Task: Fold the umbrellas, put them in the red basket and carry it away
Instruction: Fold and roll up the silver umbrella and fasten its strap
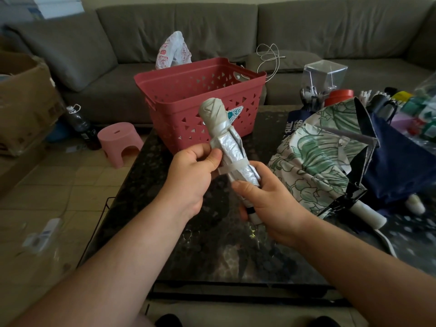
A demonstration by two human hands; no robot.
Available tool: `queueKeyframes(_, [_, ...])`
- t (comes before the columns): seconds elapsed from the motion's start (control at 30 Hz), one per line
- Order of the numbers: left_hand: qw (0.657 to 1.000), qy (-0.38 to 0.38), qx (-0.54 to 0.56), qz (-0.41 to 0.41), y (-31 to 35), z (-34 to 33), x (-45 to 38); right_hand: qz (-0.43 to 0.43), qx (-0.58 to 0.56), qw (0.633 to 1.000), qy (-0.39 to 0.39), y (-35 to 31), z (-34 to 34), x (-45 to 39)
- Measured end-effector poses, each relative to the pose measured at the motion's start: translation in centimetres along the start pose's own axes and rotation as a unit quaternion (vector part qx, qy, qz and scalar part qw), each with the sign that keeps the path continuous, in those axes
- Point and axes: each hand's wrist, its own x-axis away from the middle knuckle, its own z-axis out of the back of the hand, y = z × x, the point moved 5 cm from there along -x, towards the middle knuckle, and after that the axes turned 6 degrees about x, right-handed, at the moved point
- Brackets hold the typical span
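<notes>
A folded silver-grey umbrella (225, 138) is sitting at the centre of the frame, tilted with its rounded top toward the upper left, raised above the dark stone table (146, 185) and wrapped by a pale strap around its middle. The left hand (192, 171) is curling around the umbrella's mid-section, thumb pressing on the fabric, while the right hand (266, 204) is gripping the lower end near the white handle — both hands are closed on it. Just behind the umbrella, the red basket (188, 90) is standing on the table's far side, its inside showing nothing in it. To the right of centre, a leaf-print umbrella (313, 166) is lying unfolded on the table, touching a navy umbrella (396, 161) further right. Beyond the table, a grey sofa (212, 27) is filling the top of the frame — a pink stool (119, 142) is standing on the floor at the left.
</notes>
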Motion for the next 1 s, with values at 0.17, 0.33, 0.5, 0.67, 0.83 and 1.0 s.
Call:
queueKeyframes(0.17, [1.000,0.020,0.014,0.010,0.4,0.1,0.3,0.002,-0.010,1.000,-0.014,0.0,-0.1,-0.1])
queueKeyframes(0.33, [1.000,-0.005,-0.001,-0.027,1.0,0.1,0.5,-0.034,-0.054,0.997,-0.036,-0.1,-0.2,0.1])
queueKeyframes(0.5, [0.998,-0.005,-0.014,-0.057,1.5,0.2,0.6,-0.030,-0.059,0.997,-0.033,-0.1,-0.2,0.2])
queueKeyframes(0.67, [0.995,0.009,-0.058,-0.082,1.7,0.3,0.5,-0.024,-0.043,0.998,-0.030,0.1,-0.1,0.0])
queueKeyframes(0.83, [0.998,0.018,-0.003,-0.060,1.3,0.4,0.3,-0.029,-0.080,0.994,-0.071,-0.2,-0.7,-0.1])
queueKeyframes(1.0, [0.997,0.005,0.027,-0.068,1.0,0.3,0.3,-0.034,-0.104,0.990,-0.090,-0.4,-0.8,0.0])
